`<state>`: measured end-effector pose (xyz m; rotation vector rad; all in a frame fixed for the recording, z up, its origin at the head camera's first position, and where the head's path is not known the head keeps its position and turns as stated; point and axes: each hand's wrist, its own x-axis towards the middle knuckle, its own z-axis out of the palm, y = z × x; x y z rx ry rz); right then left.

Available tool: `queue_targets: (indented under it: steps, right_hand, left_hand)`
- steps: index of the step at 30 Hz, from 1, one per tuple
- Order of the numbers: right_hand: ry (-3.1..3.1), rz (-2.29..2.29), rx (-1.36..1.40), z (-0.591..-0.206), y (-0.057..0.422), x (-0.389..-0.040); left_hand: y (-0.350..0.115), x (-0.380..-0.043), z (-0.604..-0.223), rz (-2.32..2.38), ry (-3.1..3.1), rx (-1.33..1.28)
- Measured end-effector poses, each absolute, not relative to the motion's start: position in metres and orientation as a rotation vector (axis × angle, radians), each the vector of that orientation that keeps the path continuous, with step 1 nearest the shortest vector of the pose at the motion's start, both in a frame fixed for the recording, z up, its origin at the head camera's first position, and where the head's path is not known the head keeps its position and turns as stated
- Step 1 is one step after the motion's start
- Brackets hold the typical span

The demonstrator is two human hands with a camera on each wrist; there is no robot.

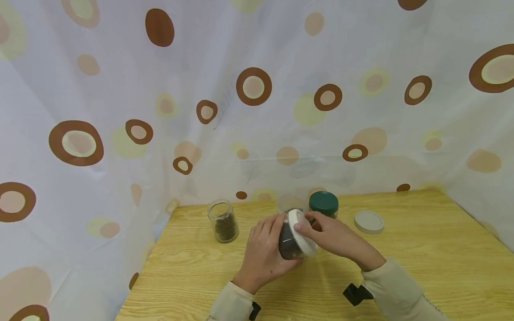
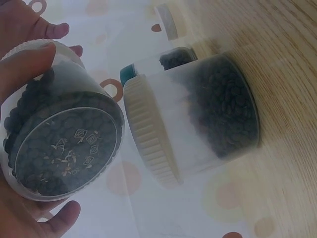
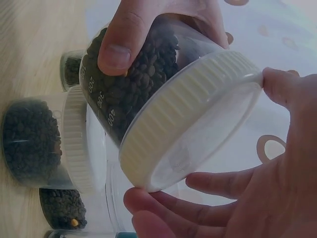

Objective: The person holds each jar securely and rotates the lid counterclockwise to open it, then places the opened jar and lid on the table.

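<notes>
We see a clear jar [image 1: 290, 243] raised above a wood-grain table [image 1: 192, 258], tilted, its ribbed white lid [image 1: 304, 236] turned toward the right. Dark beans [image 3: 146, 74] fill part of it, and measuring numbers run along the wall.

The left hand [image 1: 263, 249] grasps the jar by its body: the jar sits within the palm, with the thumb pressed along one side and the fingers bent round the other. The right hand [image 1: 337, 236] grips the lid by its edge, the thumb at one side of the rim and the other fingers at the opposite side, so the lid lies between them. We cannot tell whether the lid is tight or loose.

Left of the jar stands a glass pot [image 1: 225, 227], uncovered, with dark contents. Just behind the jar, partly hidden, is a clear tub [image 1: 291, 203]; behind it and slightly right is a green cap [image 1: 323, 202]. Farther right of the jar, a pale disc [image 1: 368, 222] lies flat. The left wrist view shows a second jar [image 2: 198, 119] of beans beyond the first, also white-topped. Behind everything hangs a spotted sheet [image 1: 225, 53].
</notes>
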<state>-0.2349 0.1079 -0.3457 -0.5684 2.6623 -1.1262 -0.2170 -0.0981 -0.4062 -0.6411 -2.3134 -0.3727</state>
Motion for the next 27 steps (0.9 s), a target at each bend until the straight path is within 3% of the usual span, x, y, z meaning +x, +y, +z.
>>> queue_targets:
  steps: [11, 27]
  right_hand:
    - [2.566, -1.29, -1.105, -0.354, 0.114, -0.234]
    - [2.543, -1.32, -1.213, -0.357, 0.118, -0.233]
  left_hand:
    - [-0.101, -0.214, -0.403, -0.487, -2.313, -0.649]
    - [-0.103, -0.214, -0.404, -0.534, -2.358, -0.642]
